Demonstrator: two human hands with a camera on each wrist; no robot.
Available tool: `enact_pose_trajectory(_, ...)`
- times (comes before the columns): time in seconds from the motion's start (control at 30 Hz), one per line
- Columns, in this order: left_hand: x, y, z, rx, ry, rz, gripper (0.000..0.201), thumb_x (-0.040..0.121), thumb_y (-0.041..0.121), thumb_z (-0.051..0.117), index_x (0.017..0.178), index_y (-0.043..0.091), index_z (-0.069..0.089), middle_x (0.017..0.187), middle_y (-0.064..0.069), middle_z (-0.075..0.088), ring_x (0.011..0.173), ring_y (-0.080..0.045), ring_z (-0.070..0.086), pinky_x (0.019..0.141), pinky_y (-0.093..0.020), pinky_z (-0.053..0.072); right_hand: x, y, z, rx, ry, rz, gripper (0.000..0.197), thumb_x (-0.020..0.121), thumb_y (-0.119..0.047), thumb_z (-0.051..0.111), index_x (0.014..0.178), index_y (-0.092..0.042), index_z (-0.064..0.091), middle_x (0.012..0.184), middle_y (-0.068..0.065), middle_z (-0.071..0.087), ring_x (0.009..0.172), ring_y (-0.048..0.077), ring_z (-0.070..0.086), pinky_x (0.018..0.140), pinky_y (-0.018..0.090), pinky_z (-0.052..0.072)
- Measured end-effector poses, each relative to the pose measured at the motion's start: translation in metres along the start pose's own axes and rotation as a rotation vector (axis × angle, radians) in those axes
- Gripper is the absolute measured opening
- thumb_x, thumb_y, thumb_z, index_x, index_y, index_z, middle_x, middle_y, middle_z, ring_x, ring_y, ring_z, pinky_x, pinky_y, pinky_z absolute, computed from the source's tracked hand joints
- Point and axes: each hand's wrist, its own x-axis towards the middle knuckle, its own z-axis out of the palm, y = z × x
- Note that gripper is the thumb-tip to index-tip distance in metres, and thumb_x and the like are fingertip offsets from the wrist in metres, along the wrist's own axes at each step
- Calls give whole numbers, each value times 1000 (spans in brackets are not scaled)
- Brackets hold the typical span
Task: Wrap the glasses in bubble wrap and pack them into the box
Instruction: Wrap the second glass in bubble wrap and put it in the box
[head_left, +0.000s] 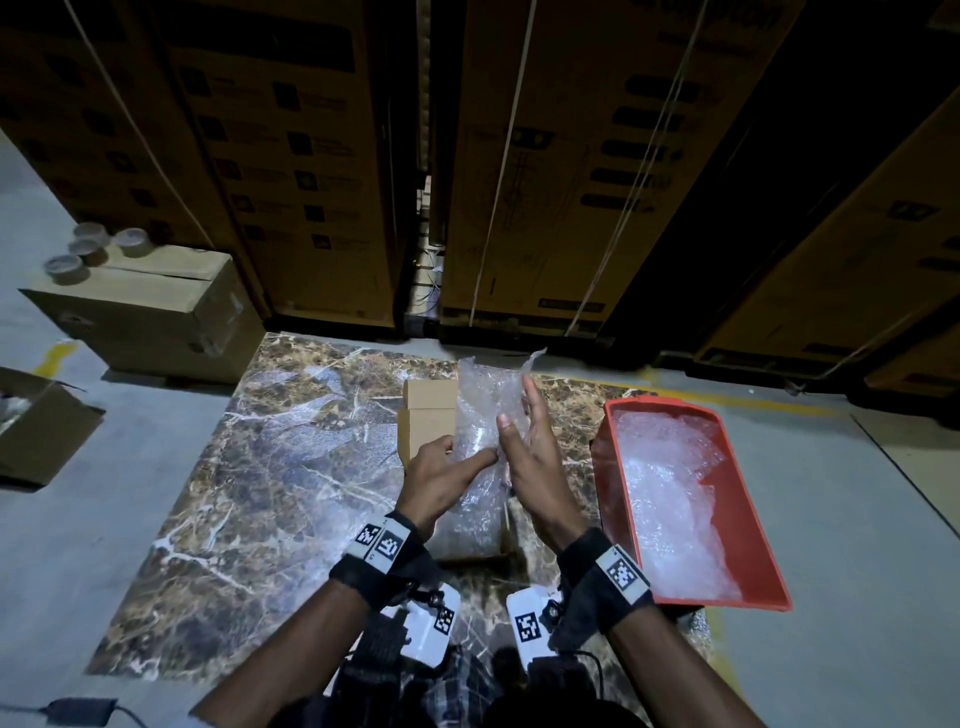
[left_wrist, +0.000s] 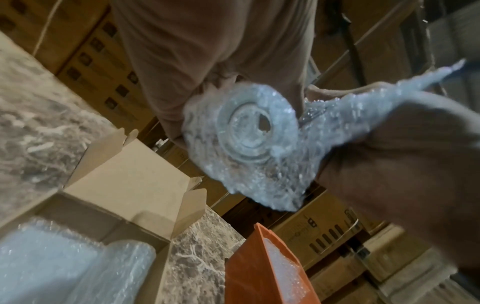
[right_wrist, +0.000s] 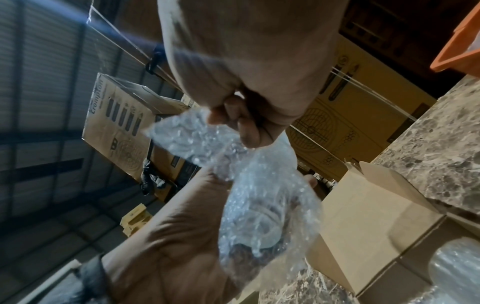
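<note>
Holding a bubble-wrapped glass (head_left: 480, 415) mid-frame, just above the open cardboard box (head_left: 428, 415). Left hand (head_left: 441, 480) gripping the bundle's left side, fingers curled round it. Right hand (head_left: 530, 457) pressing flat against the right side, fingers straight. Sitting lower in the box, another wrapped bundle (left_wrist: 78, 267). Resting on a marble tabletop (head_left: 260, 467), red bin (head_left: 753, 519) of bubble wrap at the right. Filling the top of the frame, stacked warehouse cartons (head_left: 311, 156).

Crinkly clear plastic bubble wrap (head_left: 480, 415) covers a glass (left_wrist: 249, 131). The box (head_left: 428, 415) is matt brown cardboard, the table (head_left: 291, 467) glossy veined marble, the right tray (head_left: 748, 519) smooth red plastic.
</note>
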Motion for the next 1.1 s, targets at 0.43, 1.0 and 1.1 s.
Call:
enact_pose_trajectory(0.43, -20, 17, 3, -367, -174, 13, 104, 79, 80, 49, 162, 32, 9, 169, -2, 14, 153, -25, 21, 120, -51, 23, 11, -11, 13, 6, -27, -53, 69, 108, -34, 48, 162, -43, 6, 169, -14, 6, 148, 5, 17, 118, 38, 29)
enact_pose_trajectory(1.0, -19, 22, -13, -481, -301, 153, 57, 88, 34, 50, 141, 15, 48, 143, -1, 59, 136, -10, 50, 106, -30, 42, 14, -12, 7, -593, -96, -329, 73, 108, -24, 44, 164, -30, -3, 60, 3, 53, 45, 22, 46, 44, 42, 41)
enact_pose_trajectory(1.1, -21, 21, -14, -525, -312, 153, 62, 82, 31, 52, 140, 11, 48, 143, -6, 58, 133, -13, 52, 102, -26, 46, 14, -15, 3, -667, -136, -342, 76, 105, -20, 45, 164, -30, -2, 53, -3, 40, 42, 15, 34, 42, 39, 35)
